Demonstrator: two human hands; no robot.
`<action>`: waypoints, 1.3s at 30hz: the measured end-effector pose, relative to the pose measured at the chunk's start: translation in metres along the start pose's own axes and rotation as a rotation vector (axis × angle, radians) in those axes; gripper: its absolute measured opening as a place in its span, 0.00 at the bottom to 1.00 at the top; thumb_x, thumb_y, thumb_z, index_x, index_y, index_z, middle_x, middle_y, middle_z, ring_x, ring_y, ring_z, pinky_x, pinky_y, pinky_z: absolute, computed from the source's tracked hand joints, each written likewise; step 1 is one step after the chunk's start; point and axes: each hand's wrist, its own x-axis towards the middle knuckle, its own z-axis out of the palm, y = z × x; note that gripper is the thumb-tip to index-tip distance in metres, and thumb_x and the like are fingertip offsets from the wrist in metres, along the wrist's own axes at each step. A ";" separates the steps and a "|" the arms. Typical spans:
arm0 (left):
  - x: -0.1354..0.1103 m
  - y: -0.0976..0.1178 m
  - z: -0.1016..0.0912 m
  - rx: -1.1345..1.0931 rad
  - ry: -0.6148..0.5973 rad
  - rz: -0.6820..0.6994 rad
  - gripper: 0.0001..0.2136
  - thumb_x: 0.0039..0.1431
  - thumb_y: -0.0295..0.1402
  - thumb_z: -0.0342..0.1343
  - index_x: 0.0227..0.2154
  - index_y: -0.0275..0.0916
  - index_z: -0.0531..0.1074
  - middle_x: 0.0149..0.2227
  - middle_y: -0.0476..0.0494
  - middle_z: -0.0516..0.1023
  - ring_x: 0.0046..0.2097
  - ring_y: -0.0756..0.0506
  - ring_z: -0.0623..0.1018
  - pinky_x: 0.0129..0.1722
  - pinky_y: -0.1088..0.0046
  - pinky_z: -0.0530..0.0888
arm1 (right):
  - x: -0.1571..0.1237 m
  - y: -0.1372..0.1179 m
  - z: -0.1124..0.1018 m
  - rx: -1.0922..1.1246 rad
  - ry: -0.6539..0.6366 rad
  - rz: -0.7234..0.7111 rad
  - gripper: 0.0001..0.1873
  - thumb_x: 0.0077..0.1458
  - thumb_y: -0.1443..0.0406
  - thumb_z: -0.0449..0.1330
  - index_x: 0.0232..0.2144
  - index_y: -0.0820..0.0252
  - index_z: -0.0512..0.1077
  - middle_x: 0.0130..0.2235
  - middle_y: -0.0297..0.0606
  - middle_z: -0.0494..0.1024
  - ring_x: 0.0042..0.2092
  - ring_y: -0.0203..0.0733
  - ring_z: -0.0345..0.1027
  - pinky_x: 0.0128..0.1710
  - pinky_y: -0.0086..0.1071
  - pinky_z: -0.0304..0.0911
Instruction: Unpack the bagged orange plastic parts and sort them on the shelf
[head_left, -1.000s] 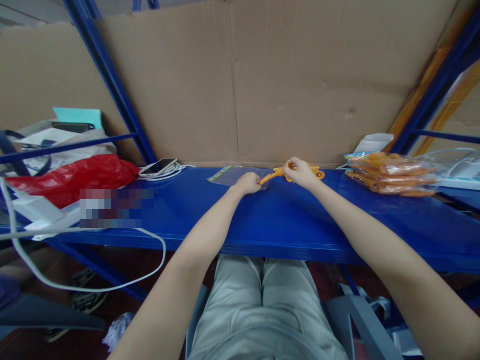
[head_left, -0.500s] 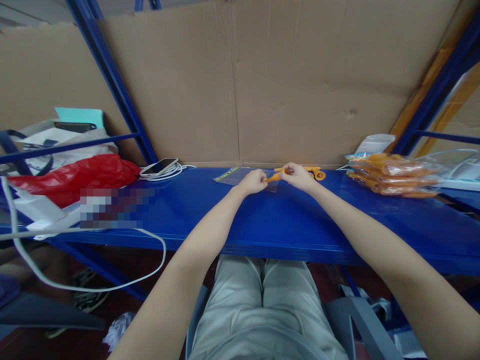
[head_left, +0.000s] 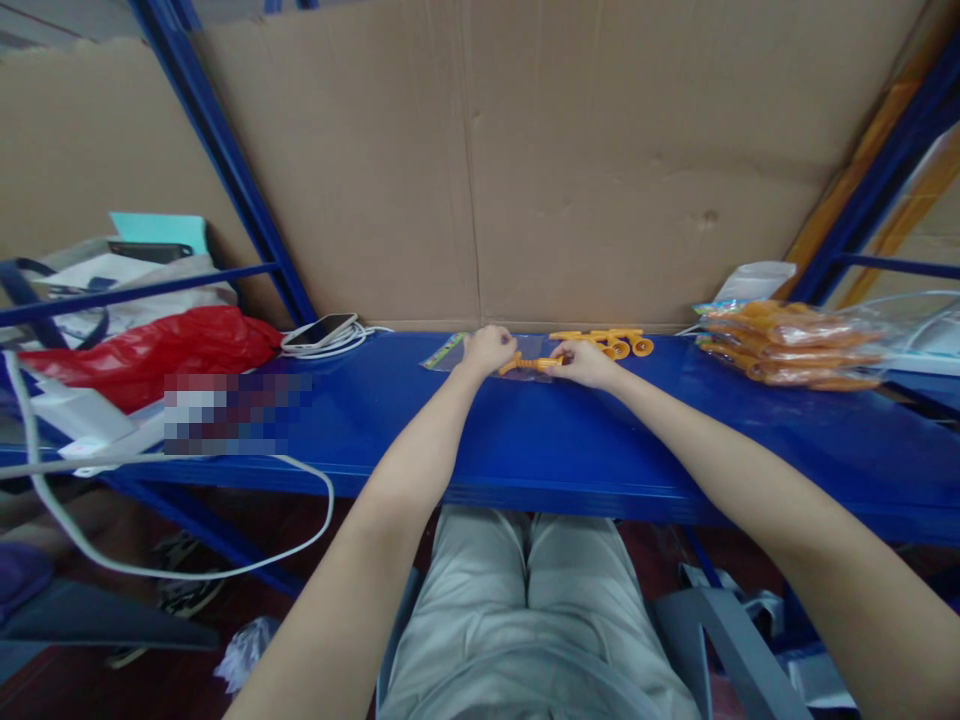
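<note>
A clear plastic bag (head_left: 447,354) with a green printed strip lies on the blue shelf. My left hand (head_left: 489,348) is closed on the bag, its fingertips partly hidden. An orange plastic piece (head_left: 529,365) with a ribbed middle stretches between my hands, over or inside the bag's right part; I cannot tell which. My right hand (head_left: 586,364) pinches its right end. Behind that hand, several similar orange pieces with round cup-like ends (head_left: 642,346) lie side by side near the cardboard.
A stack of bagged orange pieces (head_left: 787,345) stands to the right. A phone (head_left: 322,333) rests on a coiled white cable at the left, beside a red plastic bag (head_left: 161,350). Cardboard (head_left: 600,170) closes off the back, and a white cable (head_left: 330,500) loops over the front edge.
My right hand has come down and slightly left with the orange piece, which now lies level between my hands. My left hand has shifted left and up. More loose orange pieces show behind.
</note>
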 end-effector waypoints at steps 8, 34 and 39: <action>0.002 -0.050 -0.002 0.126 -0.154 -0.531 0.30 0.62 0.42 0.44 0.66 0.40 0.59 0.68 0.30 0.60 0.70 0.27 0.55 0.63 0.38 0.58 | -0.004 -0.008 -0.006 -0.045 -0.045 -0.023 0.11 0.47 0.57 0.65 0.26 0.61 0.76 0.25 0.33 0.74 0.28 0.37 0.66 0.31 0.30 0.60; 0.020 -0.053 0.014 0.154 -0.262 -0.341 0.27 0.63 0.45 0.43 0.63 0.45 0.65 0.65 0.35 0.67 0.66 0.32 0.65 0.62 0.50 0.62 | -0.005 -0.025 0.006 0.030 -0.014 -0.083 0.23 0.47 0.64 0.67 0.48 0.61 0.80 0.34 0.40 0.82 0.37 0.47 0.75 0.40 0.38 0.70; 0.027 -0.058 0.019 0.151 -0.254 -0.303 0.25 0.62 0.40 0.46 0.59 0.39 0.72 0.61 0.33 0.72 0.64 0.33 0.69 0.59 0.56 0.67 | -0.003 -0.025 0.013 0.083 -0.137 -0.114 0.18 0.49 0.60 0.67 0.42 0.63 0.81 0.30 0.36 0.81 0.32 0.41 0.73 0.34 0.33 0.68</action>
